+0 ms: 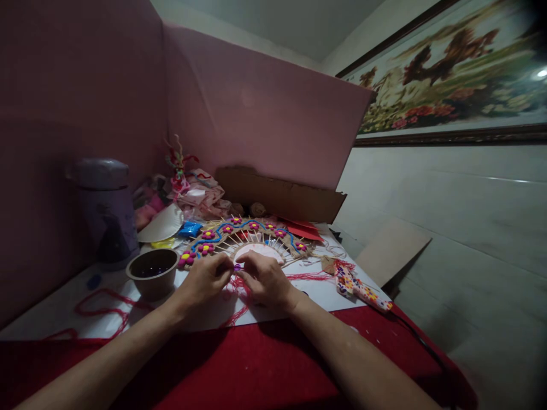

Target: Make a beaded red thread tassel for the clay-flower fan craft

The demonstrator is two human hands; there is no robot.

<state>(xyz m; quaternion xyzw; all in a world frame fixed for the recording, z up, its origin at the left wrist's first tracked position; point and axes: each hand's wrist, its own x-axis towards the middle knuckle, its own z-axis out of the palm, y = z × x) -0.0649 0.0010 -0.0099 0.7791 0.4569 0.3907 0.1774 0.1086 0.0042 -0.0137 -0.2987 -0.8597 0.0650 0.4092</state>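
Observation:
My left hand (210, 277) and my right hand (265, 279) meet over the white sheet, fingertips pinched close together. Between them shows a small shiny purple bead (237, 267), gripped from both sides. Red thread (240, 289) hangs below the fingers and spreads over the sheet; whether it passes through the bead I cannot make out. Just behind the hands lies a fan-shaped piece (226, 229) of sticks and burlap, with magenta-and-yellow flowers and a wavy blue line. A brown bowl (152, 275) with dark, glinting contents stands left of my left hand.
A lilac bottle (106, 213) stands at the left. Behind the bowl are a paper plate (162, 225) and a blue packet (190, 229). A flower-patterned glue gun (361, 289) with a cable lies right. Cardboard (277, 196) leans at the back; red cloth (239, 364) covers the front edge.

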